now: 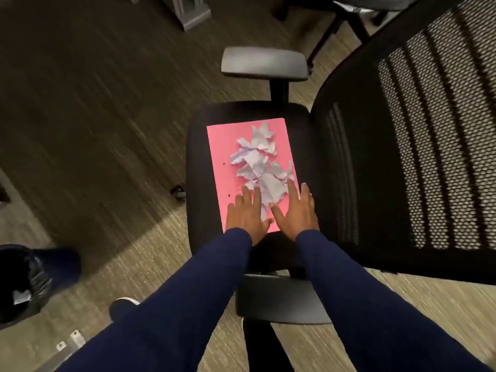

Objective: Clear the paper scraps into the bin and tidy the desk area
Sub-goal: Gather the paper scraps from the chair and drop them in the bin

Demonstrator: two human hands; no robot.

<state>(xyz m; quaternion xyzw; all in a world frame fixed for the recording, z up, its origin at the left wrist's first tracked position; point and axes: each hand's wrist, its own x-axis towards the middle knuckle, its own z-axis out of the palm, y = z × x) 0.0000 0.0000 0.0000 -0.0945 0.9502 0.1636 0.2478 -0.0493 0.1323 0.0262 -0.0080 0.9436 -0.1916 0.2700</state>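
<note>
A pink sheet (224,146) lies flat on the black seat (197,157) of an office chair. Several crumpled white paper scraps (257,157) are piled along its middle. My left hand (245,214) rests palm down on the near end of the pink sheet, fingers spread, touching the closest scraps. Beside it, my right hand (296,210) also lies flat with fingers apart, on the right side of the same scraps. Neither hand grips anything. A black bin (24,285) with a dark liner stands on the floor at the far left, with a white scrap inside.
The chair's mesh backrest (416,143) rises on the right. One armrest (264,63) is beyond the seat and another armrest (281,299) lies under my forearms. My shoe (122,307) stands on the carpet near the bin. Another chair's base (346,20) is at the top.
</note>
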